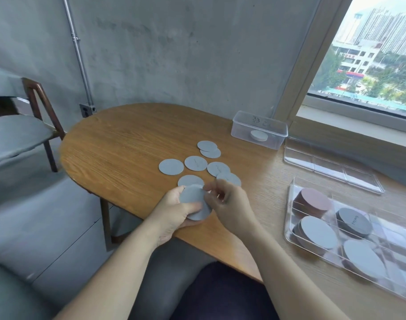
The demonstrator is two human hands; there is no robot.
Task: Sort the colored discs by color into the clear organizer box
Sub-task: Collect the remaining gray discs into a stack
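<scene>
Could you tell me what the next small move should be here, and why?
Probably the right hand should lift the nearest loose grey disc onto the stack gripped by the left hand: several same-coloured discs lie on the table, and the organizer box already holds sorted stacks.

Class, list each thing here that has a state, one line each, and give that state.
Left hand: grips a disc stack.
Right hand: fingers curled at the stack's edge, grip unclear.
Loose discs: flat on the table, some overlapping.
Organizer: open, partly filled.
Lid: off, beyond the organizer.
Small box: holds one white disc.
</scene>
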